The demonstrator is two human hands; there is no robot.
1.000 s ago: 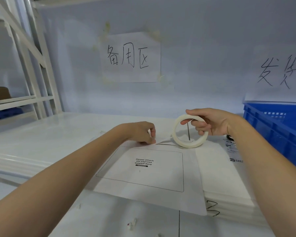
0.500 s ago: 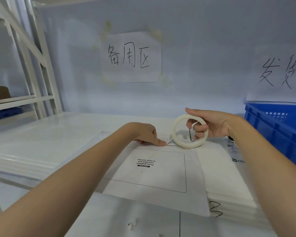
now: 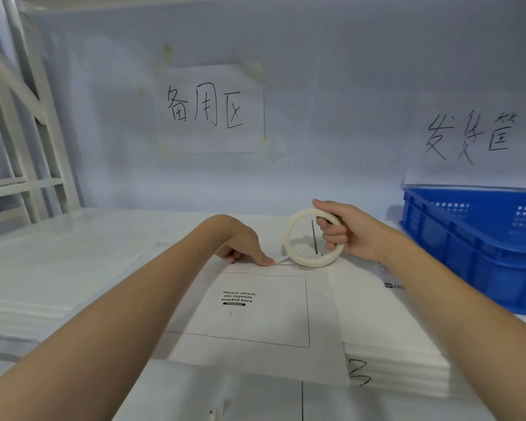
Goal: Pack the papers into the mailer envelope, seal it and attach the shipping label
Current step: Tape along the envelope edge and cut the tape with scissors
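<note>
The left hand pressed 1 fingertip on the mailer envelope; the right hand gripped the upright tape roll, whose tape strip was hard to see.

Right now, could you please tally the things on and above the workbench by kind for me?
Mailer envelope: 1
Tape roll: 1
Blue crate: 1
Handwritten wall signs: 2
Stack of white sheets: 1
Total: 6

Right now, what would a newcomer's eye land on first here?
The right hand gripping an upright tape roll at the white mailer envelope's far edge, where the left hand presses a fingertip. Then the blue crate at right.
</note>
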